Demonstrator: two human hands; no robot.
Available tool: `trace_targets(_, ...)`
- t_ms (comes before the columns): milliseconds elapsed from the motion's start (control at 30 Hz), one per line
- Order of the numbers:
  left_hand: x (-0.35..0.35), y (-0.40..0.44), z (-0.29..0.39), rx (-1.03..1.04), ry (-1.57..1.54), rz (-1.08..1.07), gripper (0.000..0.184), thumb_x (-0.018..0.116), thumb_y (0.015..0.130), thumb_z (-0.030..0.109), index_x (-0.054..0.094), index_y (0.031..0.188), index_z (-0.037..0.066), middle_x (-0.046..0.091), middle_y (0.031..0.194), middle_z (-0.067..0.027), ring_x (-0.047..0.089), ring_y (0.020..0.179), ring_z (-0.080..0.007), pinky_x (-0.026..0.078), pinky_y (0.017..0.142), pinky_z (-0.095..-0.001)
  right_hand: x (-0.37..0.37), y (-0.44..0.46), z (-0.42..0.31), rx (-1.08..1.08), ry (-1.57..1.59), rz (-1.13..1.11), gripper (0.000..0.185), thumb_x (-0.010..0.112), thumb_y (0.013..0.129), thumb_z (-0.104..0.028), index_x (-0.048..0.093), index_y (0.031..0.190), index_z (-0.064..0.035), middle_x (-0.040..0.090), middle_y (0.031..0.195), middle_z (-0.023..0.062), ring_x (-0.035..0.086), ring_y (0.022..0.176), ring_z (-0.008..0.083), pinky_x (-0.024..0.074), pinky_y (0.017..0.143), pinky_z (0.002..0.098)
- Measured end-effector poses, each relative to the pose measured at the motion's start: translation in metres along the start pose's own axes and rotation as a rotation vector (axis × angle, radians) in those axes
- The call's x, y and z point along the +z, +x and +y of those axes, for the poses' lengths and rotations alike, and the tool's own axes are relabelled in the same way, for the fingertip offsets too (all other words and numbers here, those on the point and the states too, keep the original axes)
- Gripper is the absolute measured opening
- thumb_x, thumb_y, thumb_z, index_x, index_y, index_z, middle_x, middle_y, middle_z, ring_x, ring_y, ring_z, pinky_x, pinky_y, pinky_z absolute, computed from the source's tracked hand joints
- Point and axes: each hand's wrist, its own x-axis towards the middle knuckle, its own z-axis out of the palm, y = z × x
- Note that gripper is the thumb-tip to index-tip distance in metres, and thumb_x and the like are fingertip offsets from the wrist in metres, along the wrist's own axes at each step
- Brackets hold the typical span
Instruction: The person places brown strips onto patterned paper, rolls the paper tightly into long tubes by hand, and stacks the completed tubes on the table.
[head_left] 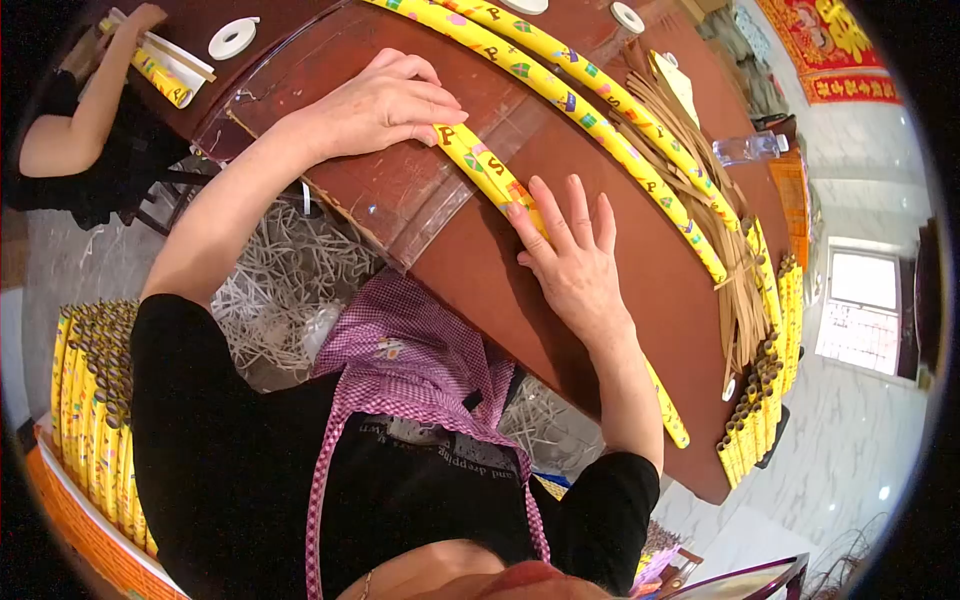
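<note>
A long yellow patterned paper roll [478, 165] lies slantwise across the brown table, with a lengthwise edge of paper visible along it. My left hand [385, 108] rests palm down over its far-left end, fingers stretched out and slightly bent, covering that end. Lower along the same roll, my right hand [580, 265] lies on it with fingers spread apart. Past my right forearm, the roll's near end shows again close to the table's edge. Beyond my hands, two more yellow rolls [560, 92] lie side by side across the table.
Brown paper strips [735, 300] lie right of the rolls, near a plastic bottle [750, 148]. Yellow tubes [755, 410] stand stacked at right, more [95, 420] at left. White tape rolls [233, 38] sit on the table [640, 330]. A co-worker's arm [95, 110] handles another roll. Shredded paper [290, 270] covers the floor.
</note>
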Motion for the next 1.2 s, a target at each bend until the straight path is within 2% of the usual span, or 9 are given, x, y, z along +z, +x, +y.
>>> trace_targets(133, 0.001, 0.001, 0.000, -0.014, 0.002, 0.019, 0.040, 0.074, 0.081, 0.022, 0.071, 0.120, 0.012, 0.070, 0.119, -0.0015, 0.055, 0.115, -0.0239, 0.038, 0.103, -0.0407, -0.006, 0.001, 0.005, -0.113, -0.114, -0.014, 0.073, 0.075, 0.082, -0.029, 0.044, 0.148, -0.0228, 0.035, 0.157, 0.0091, 0.029, 0.146, 0.0378, 0.0250, 0.114, 0.0627)
trace_targets(200, 0.001, 0.001, 0.000, -0.001, 0.016, -0.004, 0.040, 0.074, 0.082, 0.023, 0.071, 0.120, 0.012, 0.069, 0.119, -0.0008, 0.054, 0.114, -0.0235, 0.039, 0.103, -0.0406, -0.016, 0.007, 0.006, 0.024, 0.161, -0.036, 0.080, 0.074, 0.081, -0.034, 0.040, 0.151, -0.0179, 0.030, 0.160, 0.0123, 0.024, 0.148, 0.0390, 0.0211, 0.116, 0.0605)
trace_targets(333, 0.002, 0.001, 0.001, -0.024, 0.008, 0.001, 0.040, 0.073, 0.082, 0.023, 0.071, 0.120, 0.012, 0.069, 0.120, 0.0000, 0.054, 0.114, -0.0231, 0.039, 0.103, -0.0405, -0.006, 0.037, 0.006, 0.069, 0.276, -0.053, 0.084, 0.071, 0.085, -0.036, 0.031, 0.154, -0.0089, 0.027, 0.161, 0.0135, 0.019, 0.149, 0.0405, 0.0172, 0.119, 0.0563)
trace_targets(467, 0.002, 0.000, 0.000, -0.023, 0.013, 0.009, 0.040, 0.073, 0.081, 0.024, 0.071, 0.120, 0.013, 0.069, 0.120, 0.0012, 0.054, 0.114, -0.0228, 0.039, 0.104, -0.0410, 0.001, 0.048, 0.001, 0.042, 0.182, -0.094, 0.073, 0.067, 0.090, -0.024, 0.033, 0.153, -0.0113, 0.030, 0.160, 0.0110, 0.021, 0.148, 0.0405, 0.0173, 0.118, 0.0576)
trace_targets(667, 0.004, -0.001, -0.001, -0.001, 0.005, 0.015, 0.040, 0.074, 0.081, 0.025, 0.072, 0.119, 0.013, 0.069, 0.119, 0.0010, 0.054, 0.114, -0.0227, 0.039, 0.103, -0.0411, 0.005, 0.047, -0.006, -0.016, 0.056, -0.033, 0.072, 0.070, 0.087, -0.020, 0.039, 0.151, -0.0132, 0.034, 0.158, 0.0077, 0.025, 0.147, 0.0398, 0.0197, 0.116, 0.0600)
trace_targets(800, 0.002, -0.001, 0.001, -0.006, 0.023, 0.014, 0.040, 0.074, 0.081, 0.025, 0.072, 0.119, 0.012, 0.069, 0.119, 0.0009, 0.055, 0.113, -0.0229, 0.039, 0.102, -0.0409, 0.006, 0.044, -0.006, -0.062, -0.005, 0.020, 0.071, 0.072, 0.085, -0.019, 0.042, 0.149, -0.0133, 0.035, 0.157, 0.0067, 0.026, 0.147, 0.0397, 0.0206, 0.116, 0.0606)
trace_targets(900, 0.004, -0.001, -0.001, 0.003, -0.003, 0.023, 0.041, 0.074, 0.080, 0.025, 0.071, 0.119, 0.012, 0.069, 0.119, 0.0009, 0.055, 0.113, -0.0229, 0.039, 0.102, -0.0411, 0.002, 0.046, -0.001, -0.164, -0.066, 0.075, 0.072, 0.072, 0.085, -0.025, 0.042, 0.149, -0.0116, 0.033, 0.158, 0.0088, 0.024, 0.147, 0.0404, 0.0195, 0.116, 0.0596)
trace_targets(1000, 0.003, 0.000, 0.000, 0.006, 0.008, 0.032, 0.040, 0.074, 0.080, 0.025, 0.072, 0.118, 0.012, 0.070, 0.118, 0.0008, 0.055, 0.113, -0.0230, 0.039, 0.102, -0.0413, -0.004, 0.058, 0.000, -0.006, 0.300, 0.034, 0.080, 0.070, 0.087, -0.038, 0.034, 0.152, -0.0080, 0.027, 0.160, 0.0166, 0.020, 0.148, 0.0428, 0.0167, 0.118, 0.0562)
trace_targets(1200, 0.003, -0.002, 0.001, -0.013, -0.001, 0.038, 0.040, 0.074, 0.080, 0.025, 0.072, 0.118, 0.013, 0.070, 0.119, 0.0018, 0.054, 0.114, -0.0234, 0.039, 0.103, -0.0413, 0.010, 0.072, -0.002, -0.001, 0.234, -0.052, 0.075, 0.070, 0.088, -0.032, 0.035, 0.152, -0.0106, 0.030, 0.159, 0.0144, 0.022, 0.148, 0.0424, 0.0166, 0.118, 0.0570)
